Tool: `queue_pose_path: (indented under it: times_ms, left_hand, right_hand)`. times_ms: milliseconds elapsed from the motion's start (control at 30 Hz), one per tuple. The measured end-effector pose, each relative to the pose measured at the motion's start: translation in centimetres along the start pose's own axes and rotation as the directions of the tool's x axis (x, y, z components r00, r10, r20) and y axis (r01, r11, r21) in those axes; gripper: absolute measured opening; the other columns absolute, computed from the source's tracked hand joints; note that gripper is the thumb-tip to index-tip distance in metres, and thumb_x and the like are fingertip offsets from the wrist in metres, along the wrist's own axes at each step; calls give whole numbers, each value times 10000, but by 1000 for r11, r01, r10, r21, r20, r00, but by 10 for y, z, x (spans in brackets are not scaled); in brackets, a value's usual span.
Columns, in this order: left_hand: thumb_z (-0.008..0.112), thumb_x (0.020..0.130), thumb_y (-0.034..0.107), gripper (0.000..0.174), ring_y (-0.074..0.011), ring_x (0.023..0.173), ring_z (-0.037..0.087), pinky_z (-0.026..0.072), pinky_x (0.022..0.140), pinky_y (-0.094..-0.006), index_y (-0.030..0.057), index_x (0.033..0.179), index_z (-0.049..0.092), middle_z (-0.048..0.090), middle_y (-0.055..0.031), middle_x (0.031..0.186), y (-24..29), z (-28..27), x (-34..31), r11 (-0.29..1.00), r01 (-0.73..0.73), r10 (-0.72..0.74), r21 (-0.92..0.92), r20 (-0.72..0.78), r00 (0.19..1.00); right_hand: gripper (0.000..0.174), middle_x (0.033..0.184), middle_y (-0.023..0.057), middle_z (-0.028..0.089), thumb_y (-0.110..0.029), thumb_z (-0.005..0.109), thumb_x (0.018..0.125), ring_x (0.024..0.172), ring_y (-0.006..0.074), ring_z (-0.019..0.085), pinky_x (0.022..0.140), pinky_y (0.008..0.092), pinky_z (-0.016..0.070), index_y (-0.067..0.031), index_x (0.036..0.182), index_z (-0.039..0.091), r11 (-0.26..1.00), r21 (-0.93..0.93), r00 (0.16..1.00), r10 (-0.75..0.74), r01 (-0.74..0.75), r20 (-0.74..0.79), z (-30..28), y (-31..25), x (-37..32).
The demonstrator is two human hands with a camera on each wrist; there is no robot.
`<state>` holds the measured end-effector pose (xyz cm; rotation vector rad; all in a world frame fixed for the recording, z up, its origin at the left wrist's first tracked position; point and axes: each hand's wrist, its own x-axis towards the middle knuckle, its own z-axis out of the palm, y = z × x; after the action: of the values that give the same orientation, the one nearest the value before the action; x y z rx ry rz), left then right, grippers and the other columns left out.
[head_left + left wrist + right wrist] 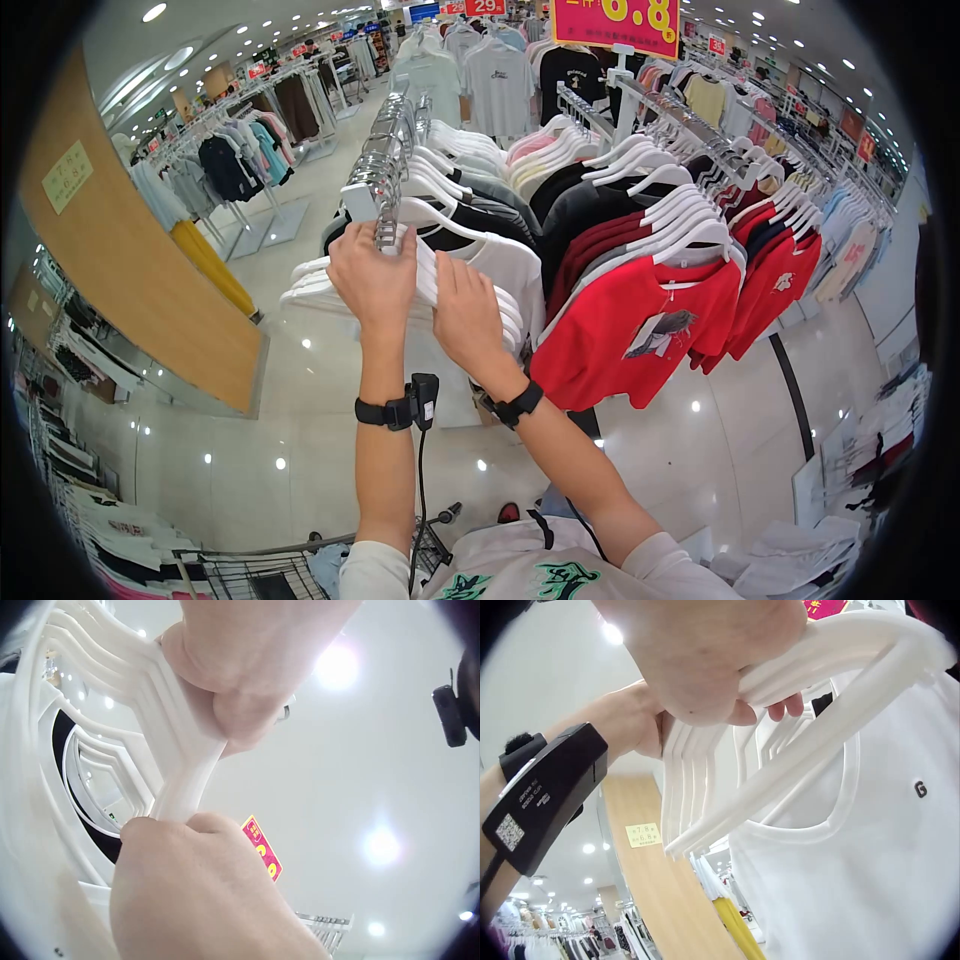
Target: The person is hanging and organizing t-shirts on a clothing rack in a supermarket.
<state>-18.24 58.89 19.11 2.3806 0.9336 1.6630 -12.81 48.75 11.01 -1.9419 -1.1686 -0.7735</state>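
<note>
Several white plastic hangers [322,283] are bunched at the near end of a chrome clothes rail [385,150]. My left hand [375,275] grips them near their hooks, right below the rail's end. Just to its right, my right hand [467,310] holds the hangers' sloping shoulders, its fingertips showing beneath the white plastic [780,679] in the right wrist view. Close behind hangs a white T-shirt [885,825] with a small dark letter on the chest. In the left wrist view both hands close around the stacked hangers [161,712].
Red sweatshirts [625,330] hang to the right of my hands, with dark and white tops behind. A wooden pillar [140,220] stands at left. Below are a wire cart [265,575] and the shiny floor [300,440]. A price sign [615,25] rises above the racks.
</note>
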Motion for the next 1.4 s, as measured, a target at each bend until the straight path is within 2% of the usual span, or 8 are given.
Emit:
queue_pose_path:
  times_ms: [333, 400, 500, 600, 733, 1133, 1167, 1400]
  left_hand:
    - [879, 739, 336, 492, -343, 935, 622, 488, 845, -449, 3, 1089, 784, 689, -125, 912, -10, 1, 3, 999, -34, 34, -15, -9, 999]
    - [881, 738, 336, 491, -342, 924, 620, 487, 833, -449, 3, 1085, 785, 684, -128, 896, -10, 4, 5, 999, -44, 44, -16, -9, 999]
    - [889, 733, 333, 487, -341, 907, 617, 485, 810, -447, 1, 1075, 787, 675, -134, 863, -10, 5, 4, 999, -32, 32, -28, 7, 999]
    - [896, 728, 321, 484, -338, 901, 615, 484, 802, -445, -6, 1067, 786, 668, -137, 837, -11, 10, 8, 998, -22, 22, -53, -2, 1000]
    - [899, 723, 302, 480, -336, 913, 618, 486, 817, -441, -18, 1060, 781, 671, -130, 834, -12, 13, 5, 994, -61, 55, -86, -70, 996]
    - [839, 757, 291, 336, -369, 944, 634, 505, 838, -482, 22, 944, 764, 723, -113, 967, -10, 6, 5, 982, -16, 15, -190, -7, 1000]
    - [822, 765, 259, 354, -315, 1085, 612, 457, 910, -487, 35, 1033, 763, 724, -53, 1129, -9, 6, 3, 979, 59, -43, -194, 88, 995]
    - [822, 767, 250, 272, -343, 990, 617, 494, 844, -473, 44, 933, 758, 707, -89, 976, -8, 9, 3, 972, -7, 0, -235, -27, 1000]
  right_hand:
    - [646, 1315, 223, 603, -274, 749, 879, 1227, 365, 574, 1060, 432, 446, 76, 1373, 525, 923, 378, 996, 50, -75, 77, -10, 6, 4]
    - [597, 1324, 227, 617, -324, 769, 888, 1223, 380, 592, 1050, 438, 467, 41, 1323, 586, 685, 668, 952, 136, -292, 276, -17, 28, 11]
    - [526, 1273, 223, 644, -315, 765, 885, 1194, 375, 615, 1043, 424, 476, 21, 1268, 631, 709, 648, 960, 175, -278, 221, -32, 50, 42]
    - [472, 1241, 217, 662, -295, 739, 906, 1130, 385, 638, 1004, 443, 494, 25, 1239, 642, 958, 283, 991, -1, 40, -136, -22, 72, 58]
    - [285, 936, 171, 677, -296, 668, 966, 952, 373, 658, 844, 489, 498, -29, 1065, 687, 947, 233, 961, 173, -223, 218, -10, 71, 47]
    - [340, 862, 143, 735, -411, 600, 1002, 848, 405, 700, 718, 508, 502, -110, 928, 742, 916, 118, 921, 388, -382, -35, -61, 41, 57]
    - [348, 862, 154, 731, -415, 611, 1001, 837, 399, 698, 717, 476, 504, -100, 939, 746, 897, 70, 898, 439, -437, -11, -70, 56, 54]
    - [229, 701, 75, 591, -173, 643, 1014, 683, 96, 492, 625, 285, 422, 50, 979, 678, 852, 163, 838, 521, -498, -161, -197, 61, -21]
